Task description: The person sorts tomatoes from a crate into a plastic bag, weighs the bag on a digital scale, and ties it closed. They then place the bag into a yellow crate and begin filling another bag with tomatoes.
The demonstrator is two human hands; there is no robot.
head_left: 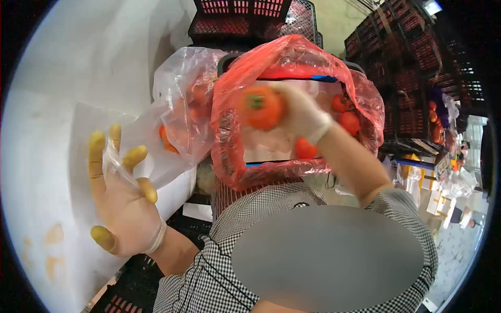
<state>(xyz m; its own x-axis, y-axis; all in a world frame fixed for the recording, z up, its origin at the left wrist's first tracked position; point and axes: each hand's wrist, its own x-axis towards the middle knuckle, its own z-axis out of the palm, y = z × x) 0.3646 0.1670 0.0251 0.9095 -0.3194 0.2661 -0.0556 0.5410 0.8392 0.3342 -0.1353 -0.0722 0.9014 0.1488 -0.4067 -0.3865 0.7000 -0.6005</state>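
Observation:
My right hand (305, 109), in a pale glove, is closed around a red-orange tomato (262, 107) with a green stem end; motion blurs both. It is above a crate lined with a red plastic bag (228, 148). Inside lie a few tomatoes, one (305, 148) near the front and another (349, 123) at the right side. My left hand (128, 208), gloved with yellow-stained fingertips, has its fingers spread, palm up. Clear film lies against those fingers, beside a clear plastic bag (180, 130) that contains several tomatoes.
A white wall or panel (47, 172) runs along the left. Black crates (237, 26) stand behind the lined crate, and tall stacks of crates (412, 78) rise at the right. A black crate (130, 287) is low at the left. White boxes (441, 204) stand at far right.

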